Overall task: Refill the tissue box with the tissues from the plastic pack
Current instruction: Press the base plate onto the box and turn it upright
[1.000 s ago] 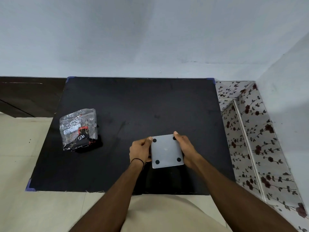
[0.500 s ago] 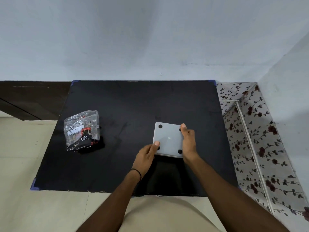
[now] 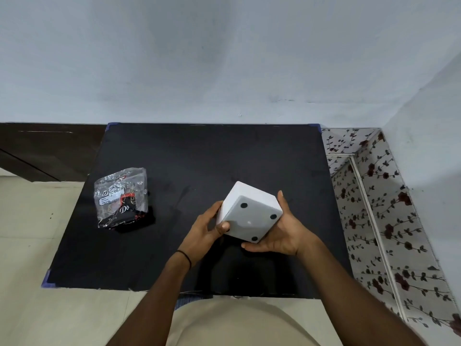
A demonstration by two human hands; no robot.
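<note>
The white cube tissue box (image 3: 249, 211) is lifted off the black table (image 3: 199, 158) and tilted, its underside with black round feet facing me. My left hand (image 3: 208, 229) grips its left side, thumb on the bottom face. My right hand (image 3: 280, 231) cups its right and lower edge. The box's opening is hidden. A clear plastic pack (image 3: 121, 197) with black and red print lies on the table to the left, apart from both hands.
The black table has blue corner guards and stands against a pale wall. A floral-patterned cabinet (image 3: 389, 208) stands close on the right. Dark furniture (image 3: 45, 151) sits at the left back, with beige floor tiles below.
Both hands have lifted and turned the box, so its side faces show as well as its underside. My right hand has shifted under its lower right edge. The pack has not moved.
</note>
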